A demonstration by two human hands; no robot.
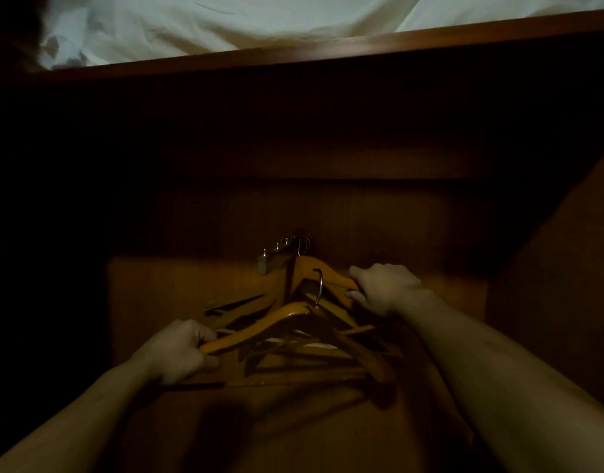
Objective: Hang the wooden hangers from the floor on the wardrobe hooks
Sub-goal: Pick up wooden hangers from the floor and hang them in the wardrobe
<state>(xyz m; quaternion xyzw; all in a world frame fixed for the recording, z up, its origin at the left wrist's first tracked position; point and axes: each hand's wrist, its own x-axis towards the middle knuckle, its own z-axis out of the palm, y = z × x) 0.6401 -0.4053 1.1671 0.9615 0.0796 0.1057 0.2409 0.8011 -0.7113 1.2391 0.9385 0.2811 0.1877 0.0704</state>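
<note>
the left hand (pixel 181 349) is closed round the left tip of the near hanger (pixel 276 320), with the fingers wrapped over the wood and the thumb tucked beneath. the right hand (pixel 384 288) is curled round the right arm of the far hanger (pixel 322 269), fingers on top and thumb pressed up from below. between the two grips, the near hanger's metal hook (pixel 319 288) is seen standing up just in front of the far hanger's shoulder. above and to the left of the right hand, a short metal rail (pixel 271 261) with small pegs is fixed to the wardrobe back. the far hanger's wire hook is seen at the rail's inner end, but whether it is seated on a peg cannot be told. under the near hanger, right of the left hand, more hangers (pixel 304 356) are bunched together; their number and what bears them are lost in shadow. both forearms are cut off by the lower edge. everything left of the left hand is swallowed by darkness. far above both hands, a wooden ledge (pixel 328 49) and a white sheet (pixel 225 18) are seen, the sheet cropped at the top.
</note>
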